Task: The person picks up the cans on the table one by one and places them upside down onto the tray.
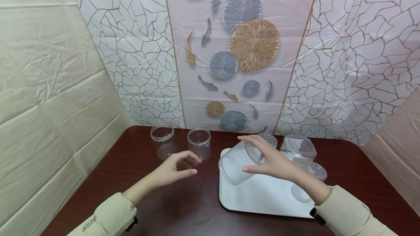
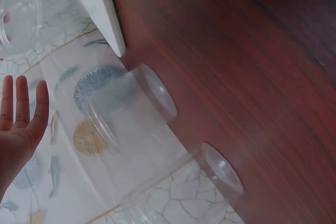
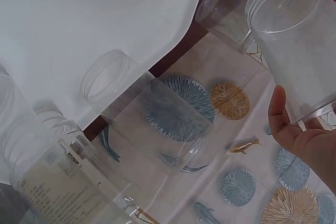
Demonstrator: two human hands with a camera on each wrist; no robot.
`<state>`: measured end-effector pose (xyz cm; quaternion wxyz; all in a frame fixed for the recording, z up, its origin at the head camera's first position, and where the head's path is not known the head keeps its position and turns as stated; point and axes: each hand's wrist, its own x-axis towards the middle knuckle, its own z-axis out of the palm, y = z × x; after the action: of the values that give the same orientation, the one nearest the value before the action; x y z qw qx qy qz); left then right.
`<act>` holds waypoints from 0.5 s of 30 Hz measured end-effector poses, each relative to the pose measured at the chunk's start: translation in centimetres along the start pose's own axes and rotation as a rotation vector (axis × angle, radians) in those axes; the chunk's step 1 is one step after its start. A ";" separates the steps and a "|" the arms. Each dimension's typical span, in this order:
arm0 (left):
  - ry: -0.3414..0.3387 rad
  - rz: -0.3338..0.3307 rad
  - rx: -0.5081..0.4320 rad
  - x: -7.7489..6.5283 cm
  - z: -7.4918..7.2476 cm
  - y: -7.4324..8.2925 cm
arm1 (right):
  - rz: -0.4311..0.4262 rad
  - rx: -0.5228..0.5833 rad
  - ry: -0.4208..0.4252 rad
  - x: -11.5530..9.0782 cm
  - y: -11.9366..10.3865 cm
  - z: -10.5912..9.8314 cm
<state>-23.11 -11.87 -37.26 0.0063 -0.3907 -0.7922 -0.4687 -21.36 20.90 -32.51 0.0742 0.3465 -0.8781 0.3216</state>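
My right hand (image 1: 273, 161) grips a clear plastic jar (image 1: 234, 165) near its base, thumb on one side and fingers on the other. The jar hangs tilted over the left part of a white tray (image 1: 262, 199), its threaded open mouth (image 3: 286, 6) facing down and to the left. My left hand (image 1: 175, 168) hovers over the table with loosely bent fingers and holds nothing. Just beyond it, two clear round jars (image 1: 199, 148) (image 1: 164, 145) stand upright and lidless on the table.
Several clear jars rest mouth down on the tray: a round one (image 3: 157, 114) at the back, a squarish labelled one (image 1: 298, 148) at the back right, and another round jar (image 1: 313, 172) partly behind my right forearm. A patterned cloth (image 1: 229, 94) hangs behind the dark red table (image 1: 187, 207).
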 end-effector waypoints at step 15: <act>0.101 -0.012 0.219 -1.8 -3.8 -1.1 | 0.023 -0.079 -0.061 -0.5 -0.1 -0.5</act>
<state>-23.90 -16.05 -36.61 0.0862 -0.3586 -0.8398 -0.3985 -21.01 21.39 -32.28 0.0572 0.3431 -0.8958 0.2766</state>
